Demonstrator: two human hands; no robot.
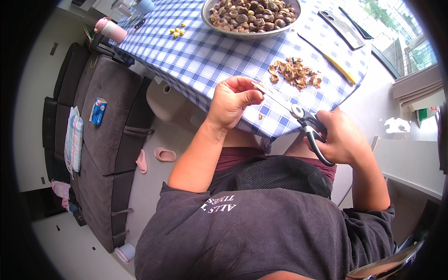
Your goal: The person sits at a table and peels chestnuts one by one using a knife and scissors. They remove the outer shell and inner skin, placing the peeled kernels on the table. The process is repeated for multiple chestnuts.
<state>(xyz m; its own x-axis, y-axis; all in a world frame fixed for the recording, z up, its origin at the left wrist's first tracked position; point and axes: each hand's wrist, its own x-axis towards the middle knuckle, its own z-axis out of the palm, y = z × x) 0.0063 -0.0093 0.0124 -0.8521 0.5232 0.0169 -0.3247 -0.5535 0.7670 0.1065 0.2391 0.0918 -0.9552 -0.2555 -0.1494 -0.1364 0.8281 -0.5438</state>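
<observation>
My right hand (337, 138) grips the black-and-grey handles of a pair of kitchen scissors (297, 111), whose blades point left over the table's near corner. At the blade tips, my left hand (232, 101) pinches a small piece that looks like a chestnut, mostly hidden by the thumb and fingers. Beyond the scissors lies a loose pile of brown chestnut shell pieces (297, 72). A metal mesh colander (241, 35) full of brown chestnuts (257, 17) stands farther back. Several peeled yellow chestnuts (177, 32) rest to its left.
A knife with a yellow handle (339, 68) and a smartphone (341, 29) lie at the right on the checked tablecloth (196, 66). A pink-and-white bottle (111, 29) stands at the far left corner. Below is a grey sofa (108, 105) with a tissue pack (98, 111).
</observation>
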